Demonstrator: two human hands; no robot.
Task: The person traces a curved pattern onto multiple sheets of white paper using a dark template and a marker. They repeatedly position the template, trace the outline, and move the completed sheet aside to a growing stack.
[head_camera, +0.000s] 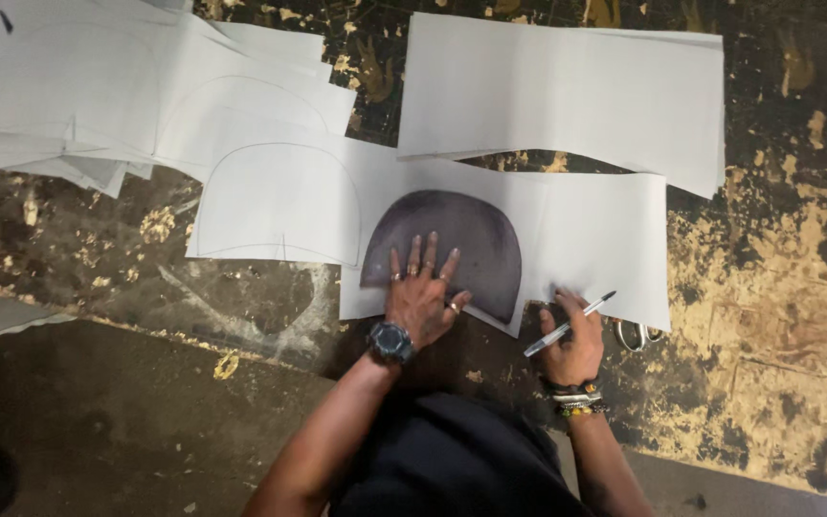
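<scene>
**Dome template pinned to sheet at table edge**

The worn, dark work table (777, 287) carries several white paper sheets. One stack (98, 86) lies at far left and a second stack (567, 91) at far right. The nearest white sheet (586, 239) bears a traced dome outline (279, 206) on its left part. A dark dome-shaped template (461, 244) lies flat on this sheet, curved top pointing away from the person, straight edge nearest, long axis running left to right. The left hand (420, 292) presses flat on the template, fingers spread. The right hand (571, 340), just beside the template's right corner, is closed around a pen (569, 325), tip up and right. Scissors (636, 334) lie near that hand, partly hidden.
</scene>
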